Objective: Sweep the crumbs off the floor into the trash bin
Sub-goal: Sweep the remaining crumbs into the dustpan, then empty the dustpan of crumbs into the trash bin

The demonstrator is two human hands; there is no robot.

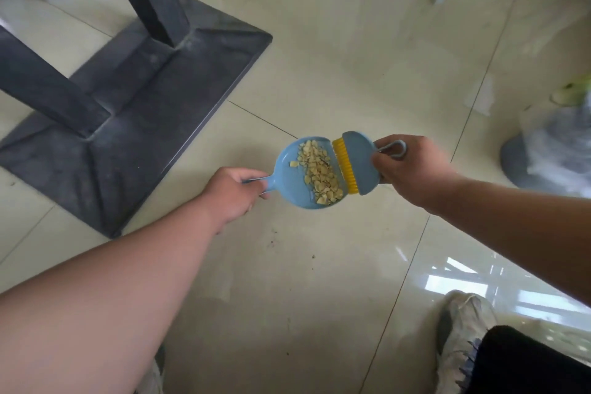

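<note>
Holding pale crumbs, the blue dustpan hovers over the tiled floor, long axis running nine to three o'clock, handle toward nine. Left hand fingers clench that handle. Right hand fingers grasp the blue brush, yellow bristles against the pan's three o'clock edge.

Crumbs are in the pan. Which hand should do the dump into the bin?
Left, probably. The left hand already holds the blue dustpan by its handle, with the crumbs inside. The right hand holds the brush against the pan's edge, so it suits only guarding.
</note>
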